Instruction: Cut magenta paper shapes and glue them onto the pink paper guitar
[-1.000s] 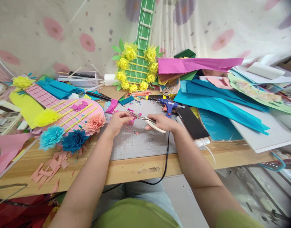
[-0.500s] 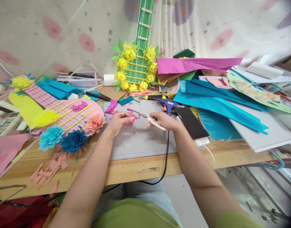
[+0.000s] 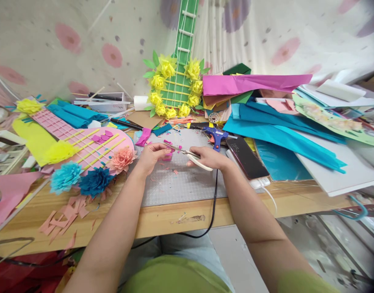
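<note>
Pinching, left hand [image 3: 150, 158]: thumb and forefinger pressed together on a small piece of magenta paper [image 3: 168, 156]; the other fingers' exact bend cannot be told.
Left arm: bare, running forward from the lower left, wrist over the near left part of the cutting mat [image 3: 180, 189].
Right hand [image 3: 206, 158]: fingers wrapped about the white-handled scissors [image 3: 200, 163], thumb side toward the left hand; how the fingers sit in the handles is partly hidden.
Right arm: bare below a green sleeve, running forward and inward from the lower right.
Scissors: blades aimed left and slightly away from the body, tips by the left fingertips; contact with the paper cannot be told.
Magenta paper: between the two hands, above the mat, by the blades.
Mat: grey, gridded, strewn with small scraps; a folded magenta strip [image 3: 143, 137] at its far left.
Glue gun [image 3: 217, 137]: blue, just beyond the right hand; black cord [image 3: 215, 195] running past the wrist and over the table edge.
Phone [image 3: 247, 158]: dark, right of the right hand.
Pink paper guitar [image 3: 54, 124]: flat, left of the left hand, bearing magenta petals [image 3: 103, 136] and paper flowers.
Green paper guitar [image 3: 187, 38]: upright at the back, ringed by yellow flowers [image 3: 167, 66].
</note>
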Available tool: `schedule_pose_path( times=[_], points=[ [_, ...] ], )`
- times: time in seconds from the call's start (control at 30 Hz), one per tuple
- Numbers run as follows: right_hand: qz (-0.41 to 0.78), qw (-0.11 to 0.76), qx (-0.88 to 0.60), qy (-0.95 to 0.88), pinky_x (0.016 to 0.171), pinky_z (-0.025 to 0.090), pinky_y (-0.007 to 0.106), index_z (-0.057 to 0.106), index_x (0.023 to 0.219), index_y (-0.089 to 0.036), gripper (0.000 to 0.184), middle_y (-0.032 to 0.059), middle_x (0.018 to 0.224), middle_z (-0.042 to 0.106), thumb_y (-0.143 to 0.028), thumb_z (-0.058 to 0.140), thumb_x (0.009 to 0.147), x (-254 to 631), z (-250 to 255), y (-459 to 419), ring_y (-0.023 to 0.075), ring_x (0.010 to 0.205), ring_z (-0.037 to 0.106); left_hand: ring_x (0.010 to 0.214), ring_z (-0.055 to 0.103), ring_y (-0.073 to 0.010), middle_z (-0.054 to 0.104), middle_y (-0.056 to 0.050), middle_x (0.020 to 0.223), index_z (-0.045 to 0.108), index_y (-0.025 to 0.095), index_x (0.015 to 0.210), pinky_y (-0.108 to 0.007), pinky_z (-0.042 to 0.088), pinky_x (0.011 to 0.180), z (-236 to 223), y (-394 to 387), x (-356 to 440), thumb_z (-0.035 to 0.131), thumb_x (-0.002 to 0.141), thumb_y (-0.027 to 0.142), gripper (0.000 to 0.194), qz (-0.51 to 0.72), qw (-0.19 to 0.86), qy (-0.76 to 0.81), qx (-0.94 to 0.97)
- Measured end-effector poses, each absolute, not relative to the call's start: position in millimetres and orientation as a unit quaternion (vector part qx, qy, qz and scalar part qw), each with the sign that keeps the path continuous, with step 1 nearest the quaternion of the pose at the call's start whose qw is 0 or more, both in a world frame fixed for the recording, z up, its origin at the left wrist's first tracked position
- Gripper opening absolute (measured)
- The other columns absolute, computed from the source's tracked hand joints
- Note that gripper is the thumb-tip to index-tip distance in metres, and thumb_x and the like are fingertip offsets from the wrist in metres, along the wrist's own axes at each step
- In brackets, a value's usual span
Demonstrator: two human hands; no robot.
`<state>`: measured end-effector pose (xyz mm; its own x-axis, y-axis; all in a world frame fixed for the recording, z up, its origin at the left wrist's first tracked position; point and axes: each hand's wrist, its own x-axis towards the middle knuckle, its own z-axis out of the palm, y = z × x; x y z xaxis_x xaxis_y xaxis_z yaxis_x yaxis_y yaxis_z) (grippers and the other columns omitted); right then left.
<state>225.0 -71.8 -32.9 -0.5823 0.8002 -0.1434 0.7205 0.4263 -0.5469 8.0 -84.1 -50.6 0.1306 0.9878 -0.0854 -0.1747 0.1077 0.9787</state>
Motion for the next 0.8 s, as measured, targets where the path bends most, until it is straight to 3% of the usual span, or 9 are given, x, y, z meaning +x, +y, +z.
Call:
schedule_pose_path(
  times=[0.5,0.8],
  points=[
    [0.327,0.102,-0.461,-0.819,0.051,0.020,0.022,0.046,0.065,-0.017,0.042,-0.0042,0.057,0.040,-0.059,0.054,0.066,226.4,-34.0,-70.7,0.0079,0.054,0.032,0.062,0.060,-0.0128,0.065,-0.003,0.071,0.065,0.015,0.064,-0.030,0.050,0.066,-52.5,-83.3,7.2,0.075,0.052,0.028,0.021,0.483,0.611,0.436,0.451],
    [0.297,0.114,-0.474,-0.821,0.053,0.023,0.021,0.045,0.070,-0.018,0.044,-0.0028,0.061,0.045,-0.061,0.049,0.068,226.3,-37.9,-67.6,0.0098,0.058,0.040,0.070,0.062,-0.0155,0.065,-0.003,0.074,0.064,0.013,0.063,-0.031,0.050,0.068,-53.7,-83.3,9.3,0.075,0.051,0.029,0.023,0.504,0.608,0.427,0.440]
  ],
)
